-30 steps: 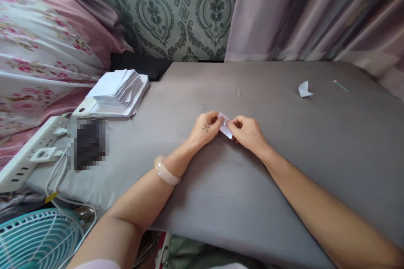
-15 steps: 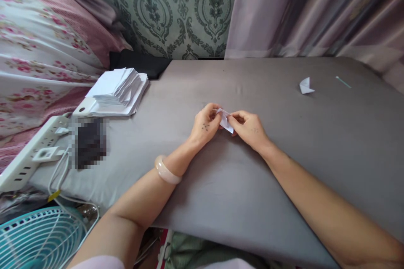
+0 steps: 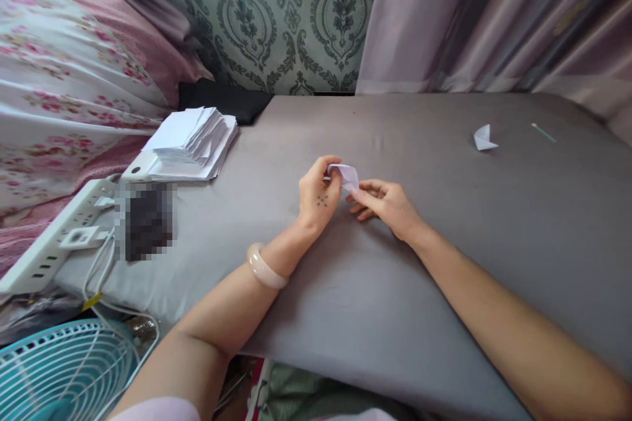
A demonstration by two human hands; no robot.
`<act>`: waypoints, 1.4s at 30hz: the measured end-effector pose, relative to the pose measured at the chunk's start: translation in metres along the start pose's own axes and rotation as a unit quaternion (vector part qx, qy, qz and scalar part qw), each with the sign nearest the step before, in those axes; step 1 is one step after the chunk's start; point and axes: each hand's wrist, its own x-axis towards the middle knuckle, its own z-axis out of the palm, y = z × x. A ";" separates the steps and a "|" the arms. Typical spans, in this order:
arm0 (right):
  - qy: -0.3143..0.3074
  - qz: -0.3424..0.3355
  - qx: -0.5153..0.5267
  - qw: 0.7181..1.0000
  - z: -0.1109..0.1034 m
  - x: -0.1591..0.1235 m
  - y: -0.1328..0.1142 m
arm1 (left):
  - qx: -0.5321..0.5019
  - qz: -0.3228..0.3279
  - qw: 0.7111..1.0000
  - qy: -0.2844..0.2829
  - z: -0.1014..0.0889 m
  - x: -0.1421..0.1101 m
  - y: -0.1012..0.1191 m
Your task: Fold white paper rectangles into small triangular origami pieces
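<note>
A small folded piece of white paper (image 3: 348, 176) is held above the grey table, near the middle of the view. My left hand (image 3: 320, 194) pinches its left end between thumb and fingers. From the right, my right hand (image 3: 382, 204) reaches its thumb to the paper's lower right corner, with its fingers apart and spread below. Whether that thumb presses on the paper or only touches its edge, I cannot tell. Farther off on the right lies another folded white paper shape (image 3: 484, 138) with pointed corners.
A stack of white paper (image 3: 190, 138) stands at the back left, before a black cloth (image 3: 224, 99). Nearer are a white power strip (image 3: 54, 237) with cables and a blurred dark object (image 3: 148, 220). A thin stick (image 3: 543, 133) lies far right; a blue fan (image 3: 64, 368) stands lower left.
The paper has been turned and shifted slightly up and left in my left hand. My right hand's fingers have loosened from it and spread apart.
</note>
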 end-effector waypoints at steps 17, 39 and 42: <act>0.132 -0.043 -0.124 0.983 0.000 0.003 0.010 | 0.039 -0.028 0.997 -0.056 0.004 -0.009 0.011; 0.146 -0.063 -0.250 0.955 -0.006 0.002 0.010 | -0.002 -0.178 0.974 -0.143 0.000 -0.002 0.007; 0.142 -0.082 -0.253 0.953 -0.007 0.003 0.013 | 0.021 -0.177 0.973 -0.147 -0.001 -0.002 0.007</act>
